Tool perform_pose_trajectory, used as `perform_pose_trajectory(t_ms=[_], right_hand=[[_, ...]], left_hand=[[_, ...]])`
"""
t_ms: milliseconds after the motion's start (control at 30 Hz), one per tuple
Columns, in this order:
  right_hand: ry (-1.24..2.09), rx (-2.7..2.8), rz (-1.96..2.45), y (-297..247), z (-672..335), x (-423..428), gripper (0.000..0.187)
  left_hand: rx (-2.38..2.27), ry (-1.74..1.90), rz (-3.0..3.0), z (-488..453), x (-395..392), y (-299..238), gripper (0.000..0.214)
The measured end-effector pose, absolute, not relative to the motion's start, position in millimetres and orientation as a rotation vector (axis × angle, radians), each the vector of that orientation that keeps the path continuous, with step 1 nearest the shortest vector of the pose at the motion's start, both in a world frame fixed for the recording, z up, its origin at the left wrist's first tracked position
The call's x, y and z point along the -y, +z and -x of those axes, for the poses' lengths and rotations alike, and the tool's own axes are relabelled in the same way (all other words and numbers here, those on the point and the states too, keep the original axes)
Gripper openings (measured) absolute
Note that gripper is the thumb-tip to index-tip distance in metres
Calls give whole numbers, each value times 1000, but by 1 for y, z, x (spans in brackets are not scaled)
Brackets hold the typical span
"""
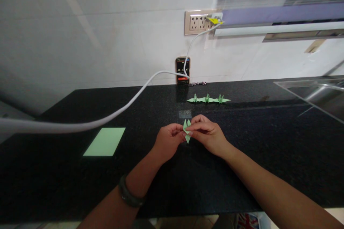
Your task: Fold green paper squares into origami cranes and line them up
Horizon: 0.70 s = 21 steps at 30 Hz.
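Observation:
A small folded green paper (pixel 187 138) is held above the black countertop, with two narrow points standing up and one pointing down. My left hand (pixel 170 140) pinches its left side between thumb and fingers. From the right, my right hand (pixel 211 134) grips the same paper, its thumb and index finger across the middle. The fingers hide part of the folds. Farther back, several folded green paper cranes (pixel 207 99) stand in a row, their wing tips touching or nearly so. Flat to the left lies green square paper (pixel 104 142), a sheet or stack; I cannot tell which.
A phone (pixel 183 71) showing a timer leans on the wall, a patterned strap (pixel 198 83) beside it. A white cable (pixel 129 105) hangs across the left foreground from the wall socket (pixel 199 22). The sink (pixel 317 94) is at the right. Black countertop (pixel 67 182) surrounds the hands.

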State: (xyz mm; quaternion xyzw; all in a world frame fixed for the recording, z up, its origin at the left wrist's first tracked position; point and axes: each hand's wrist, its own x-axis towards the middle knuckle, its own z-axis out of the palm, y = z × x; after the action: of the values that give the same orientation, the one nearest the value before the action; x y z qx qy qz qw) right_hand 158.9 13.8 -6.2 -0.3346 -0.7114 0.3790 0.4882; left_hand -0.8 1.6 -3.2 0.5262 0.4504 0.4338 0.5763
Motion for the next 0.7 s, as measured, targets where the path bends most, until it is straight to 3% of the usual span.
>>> perform_pose_trajectory(t_ms=[300,700], right_hand=[[872,1771,782,-5,-163,-14,16],[937,1647,860,-9,-158,-16,7]], left_hand=[[-964,1002,-1113,1,-1,-1,23],[-1078,1007,-1254,-3,2,0,15]])
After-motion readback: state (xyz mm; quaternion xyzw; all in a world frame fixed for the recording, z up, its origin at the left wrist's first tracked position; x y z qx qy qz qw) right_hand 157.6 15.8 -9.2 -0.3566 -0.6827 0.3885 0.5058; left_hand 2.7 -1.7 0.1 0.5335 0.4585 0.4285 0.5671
